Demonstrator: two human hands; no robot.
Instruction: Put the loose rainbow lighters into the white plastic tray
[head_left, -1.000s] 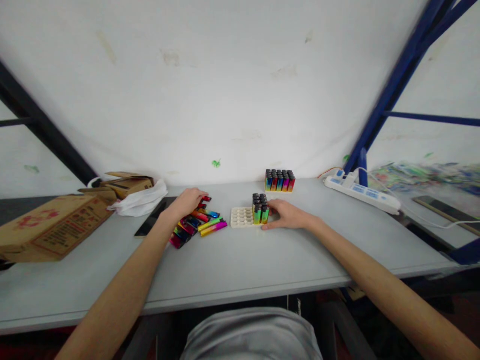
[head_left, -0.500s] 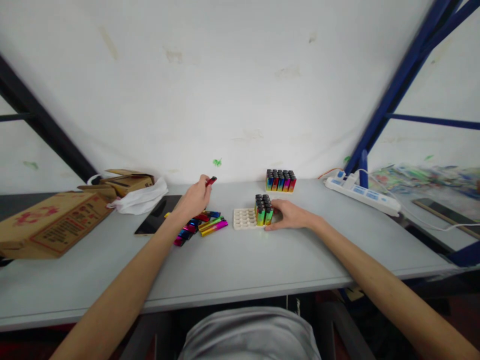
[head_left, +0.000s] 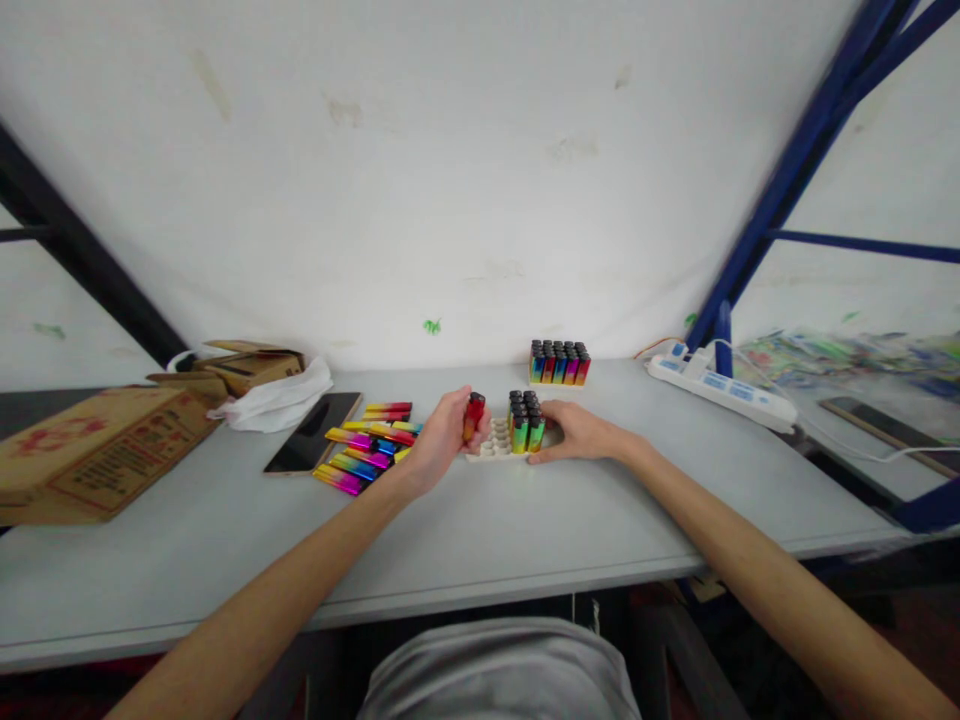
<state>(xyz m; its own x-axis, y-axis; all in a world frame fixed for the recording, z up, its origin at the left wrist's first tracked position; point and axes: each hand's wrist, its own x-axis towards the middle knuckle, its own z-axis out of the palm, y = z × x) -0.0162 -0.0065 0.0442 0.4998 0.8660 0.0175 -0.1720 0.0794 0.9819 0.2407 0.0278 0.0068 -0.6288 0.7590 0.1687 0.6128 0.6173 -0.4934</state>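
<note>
My left hand (head_left: 450, 432) is closed around a red lighter (head_left: 474, 415), held upright with its black top uppermost, at the left end of a white tray with round holes (head_left: 496, 440). Green and yellow lighters (head_left: 527, 425) with black tops stand upright in the tray's right part. My right hand (head_left: 574, 430) grips that right end, thumb at the front corner and fingers behind the lighters. Left of the tray lies a loose pile of shiny multicoloured lighters (head_left: 360, 455), partly hidden by my left hand and wrist.
A second block of upright lighters (head_left: 559, 363) stands by the wall. A dark tablet (head_left: 307, 440), a white plastic bag (head_left: 277, 398) and cardboard boxes (head_left: 105, 450) lie on the left. At the right are a power strip (head_left: 720, 390) and a blue metal frame (head_left: 765, 200).
My left hand has come right and down from above the pile to the tray, turning the red lighter upright. My right hand stays on the tray's right end.
</note>
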